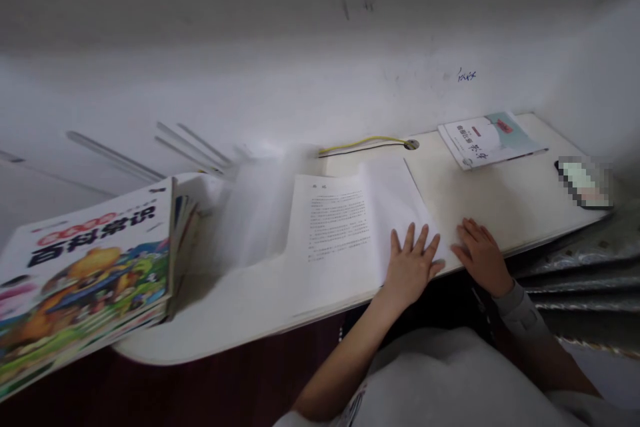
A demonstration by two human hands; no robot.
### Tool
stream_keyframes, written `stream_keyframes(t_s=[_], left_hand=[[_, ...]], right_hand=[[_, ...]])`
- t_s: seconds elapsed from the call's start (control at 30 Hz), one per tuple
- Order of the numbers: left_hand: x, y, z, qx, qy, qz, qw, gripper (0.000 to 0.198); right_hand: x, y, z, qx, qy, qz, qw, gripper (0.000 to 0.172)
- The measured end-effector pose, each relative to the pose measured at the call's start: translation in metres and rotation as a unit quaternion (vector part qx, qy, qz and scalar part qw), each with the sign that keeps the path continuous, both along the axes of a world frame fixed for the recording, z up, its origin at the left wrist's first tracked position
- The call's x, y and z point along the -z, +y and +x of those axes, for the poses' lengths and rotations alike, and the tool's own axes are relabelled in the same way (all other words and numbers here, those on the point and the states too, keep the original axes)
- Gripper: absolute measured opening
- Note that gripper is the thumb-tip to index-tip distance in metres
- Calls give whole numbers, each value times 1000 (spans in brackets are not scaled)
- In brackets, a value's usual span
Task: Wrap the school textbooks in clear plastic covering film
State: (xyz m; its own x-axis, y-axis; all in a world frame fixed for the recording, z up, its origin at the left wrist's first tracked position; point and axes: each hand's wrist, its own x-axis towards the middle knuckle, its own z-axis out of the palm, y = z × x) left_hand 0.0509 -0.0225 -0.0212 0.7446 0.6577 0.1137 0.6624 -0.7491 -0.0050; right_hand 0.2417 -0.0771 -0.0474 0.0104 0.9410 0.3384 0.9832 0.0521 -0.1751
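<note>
Desk [500, 207] is the biggest thing: smooth off-white top w/ rounded front edge, pushed against a scuffed white wall. At far left, 1 slanted stack of picture books [90, 267], glossy bright cartoon covers; several in it, exact no. can't tell. Mid-desk, 1 open book [335, 233], thin matte white paper, left pg w/ a block of small black print, right pg looks blank; a white sheet at its left side is too blurred to read. Back right, 1 thin booklet [490, 137], flat, white-and-teal cover, lying askew. Near the right edge, 1 phone [583, 180], dark rectangular slab, screen up. 1 yellow cable [360, 143] curves along the wall to a small round hole in the desk.

My 2 hands: left hand [411, 270] lies flat, palm down, fingers spread, on the open book's right pg near its lower corner. Right hand [481, 255], grey cuff at wrist, also flat, fingers loosely together, on bare desk just beside that corner. Neither hand grips anything.
</note>
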Motion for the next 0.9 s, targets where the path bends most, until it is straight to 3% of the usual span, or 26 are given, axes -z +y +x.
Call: stream_keyframes(t_s=[0.33, 0.9], left_hand=[[1, 0, 10, 2, 11, -24, 1000, 67], [0, 0, 22, 8, 23, -50, 998, 73]], right_hand=[[3, 1, 3, -2, 93, 28, 995, 35], [-2, 4, -7, 22, 89, 119, 989, 25]])
